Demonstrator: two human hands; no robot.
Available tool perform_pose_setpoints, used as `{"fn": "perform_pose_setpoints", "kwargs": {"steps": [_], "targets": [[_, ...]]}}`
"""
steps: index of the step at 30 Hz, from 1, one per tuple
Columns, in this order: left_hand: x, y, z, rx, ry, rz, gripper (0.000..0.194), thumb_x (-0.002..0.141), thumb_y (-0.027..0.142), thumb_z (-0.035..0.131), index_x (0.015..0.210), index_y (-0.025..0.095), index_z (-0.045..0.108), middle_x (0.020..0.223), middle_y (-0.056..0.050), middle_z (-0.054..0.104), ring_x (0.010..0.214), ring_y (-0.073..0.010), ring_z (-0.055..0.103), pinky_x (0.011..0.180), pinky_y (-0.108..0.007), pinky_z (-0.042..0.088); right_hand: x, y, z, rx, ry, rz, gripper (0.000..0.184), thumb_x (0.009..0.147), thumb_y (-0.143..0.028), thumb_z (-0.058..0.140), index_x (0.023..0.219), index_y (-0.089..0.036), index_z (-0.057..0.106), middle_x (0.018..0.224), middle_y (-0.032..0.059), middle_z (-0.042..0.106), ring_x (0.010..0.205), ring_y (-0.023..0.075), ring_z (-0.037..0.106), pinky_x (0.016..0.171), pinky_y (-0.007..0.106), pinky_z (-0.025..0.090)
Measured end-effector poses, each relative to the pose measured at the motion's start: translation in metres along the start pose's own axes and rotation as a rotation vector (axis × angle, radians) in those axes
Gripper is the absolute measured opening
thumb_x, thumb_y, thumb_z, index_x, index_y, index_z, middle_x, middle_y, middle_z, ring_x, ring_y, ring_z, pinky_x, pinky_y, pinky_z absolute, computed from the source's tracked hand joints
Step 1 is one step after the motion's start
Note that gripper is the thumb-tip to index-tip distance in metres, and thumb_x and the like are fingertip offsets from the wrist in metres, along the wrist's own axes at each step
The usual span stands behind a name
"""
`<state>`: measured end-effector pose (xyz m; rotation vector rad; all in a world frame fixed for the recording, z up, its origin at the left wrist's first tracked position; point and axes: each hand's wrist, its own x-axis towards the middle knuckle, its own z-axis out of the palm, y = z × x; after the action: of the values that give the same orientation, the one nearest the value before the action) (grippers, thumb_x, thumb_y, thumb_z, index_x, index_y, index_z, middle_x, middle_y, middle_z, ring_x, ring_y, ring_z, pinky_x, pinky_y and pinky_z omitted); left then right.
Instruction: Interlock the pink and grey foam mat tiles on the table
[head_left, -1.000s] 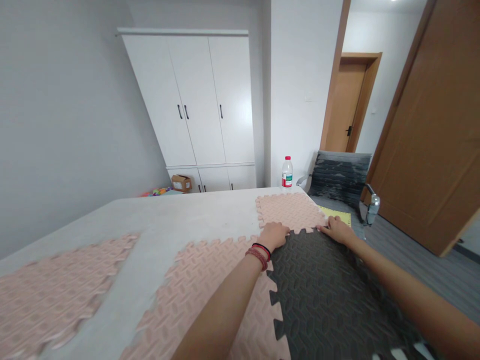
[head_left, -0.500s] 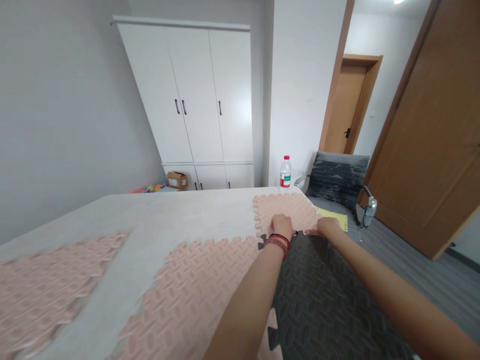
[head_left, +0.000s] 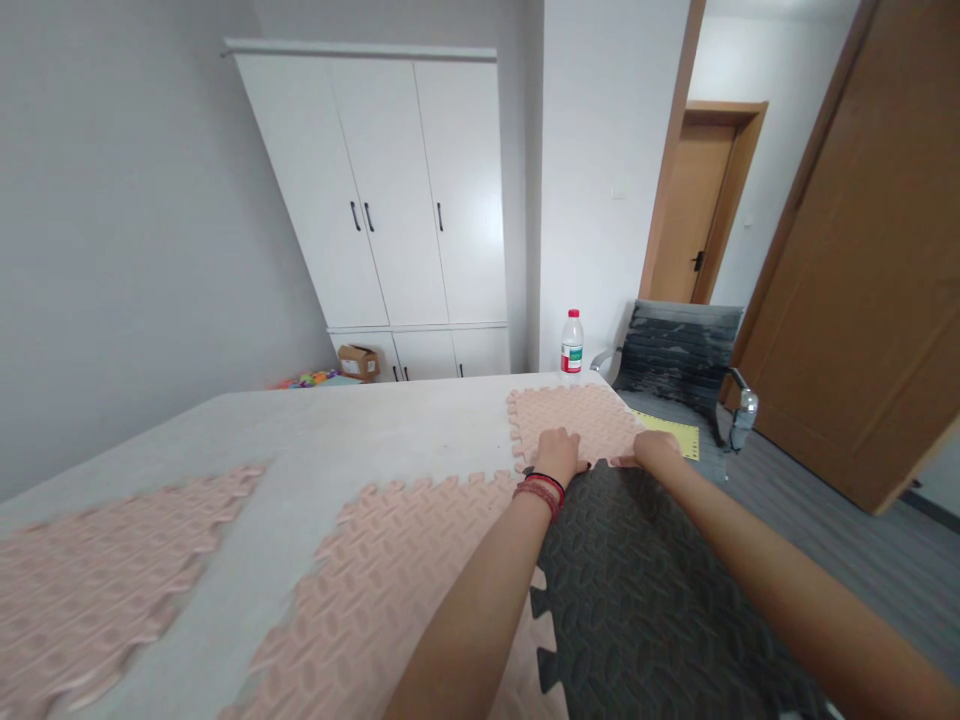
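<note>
A small pink foam mat tile [head_left: 581,408] lies at the far right of the table, its near edge meeting a dark grey foam mat tile [head_left: 637,590]. At that seam is my left hand [head_left: 557,455], fingers curled on the pink tile and thumb pointing right along the join. My right hand [head_left: 656,450] pinches the seam's right end by the table edge; its fingertips are partly hidden. Under my left forearm lies a larger pink foam mat tile [head_left: 397,560], its toothed right edge against the grey tile.
Another pink foam tile [head_left: 112,580] lies apart at the left of the white table [head_left: 360,430]. A red-capped bottle [head_left: 572,345] stands at the back edge. A yellow sheet [head_left: 679,436] rests on the office chair [head_left: 679,350] at right. Behind are a cardboard box [head_left: 358,362] and white cabinet [head_left: 405,190].
My left hand has shifted slightly left along the seam, uncovering its thumb. My right hand stays at the seam's right end. The view has moved slightly.
</note>
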<state>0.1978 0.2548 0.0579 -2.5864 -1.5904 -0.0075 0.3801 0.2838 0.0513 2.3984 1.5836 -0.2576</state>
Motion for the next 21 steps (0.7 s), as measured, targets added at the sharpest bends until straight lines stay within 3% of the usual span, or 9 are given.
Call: {"fn": "perform_pose_setpoints", "kwargs": {"steps": [5, 11, 14, 21], "targets": [[-0.020, 0.007, -0.006, -0.014, -0.012, -0.025, 0.036, 0.089, 0.040, 0.054, 0.117, 0.016, 0.055, 0.116, -0.008, 0.059, 0.100, -0.0202, 0.059, 0.085, -0.042, 0.051, -0.015, 0.002, 0.004, 0.020, 0.039, 0.020, 0.070, 0.069, -0.070, 0.061, 0.109, -0.013, 0.066, 0.102, 0.0211, 0.066, 0.091, 0.0351, 0.065, 0.062, 0.048, 0.053], [-0.064, -0.020, -0.005, 0.001, -0.077, -0.015, 0.031, 0.089, 0.037, 0.055, 0.113, 0.016, 0.057, 0.112, -0.007, 0.061, 0.097, -0.0188, 0.060, 0.084, -0.041, 0.052, -0.039, -0.004, 0.017, -0.011, 0.203, -0.023, 0.055, 0.084, -0.053, 0.052, 0.115, -0.008, 0.063, 0.112, 0.0247, 0.062, 0.103, 0.0373, 0.059, 0.074, 0.056, 0.047], [-0.080, -0.029, 0.001, 0.007, -0.048, 0.026, 0.032, 0.090, 0.036, 0.054, 0.115, 0.017, 0.056, 0.113, -0.007, 0.060, 0.100, -0.0196, 0.060, 0.087, -0.043, 0.050, -0.042, -0.010, 0.019, -0.004, 0.208, -0.049, 0.048, 0.087, -0.045, 0.051, 0.115, -0.008, 0.063, 0.115, 0.0238, 0.061, 0.104, 0.0370, 0.059, 0.074, 0.056, 0.048], [-0.077, -0.024, 0.006, 0.020, -0.035, 0.080, 0.029, 0.091, 0.034, 0.052, 0.114, 0.017, 0.057, 0.109, -0.006, 0.062, 0.097, -0.0191, 0.060, 0.085, -0.042, 0.051, -0.029, -0.013, 0.010, 0.026, 0.163, -0.076, 0.041, 0.080, -0.041, 0.062, 0.107, -0.012, 0.067, 0.112, 0.0222, 0.063, 0.102, 0.0383, 0.060, 0.072, 0.057, 0.050]]}}
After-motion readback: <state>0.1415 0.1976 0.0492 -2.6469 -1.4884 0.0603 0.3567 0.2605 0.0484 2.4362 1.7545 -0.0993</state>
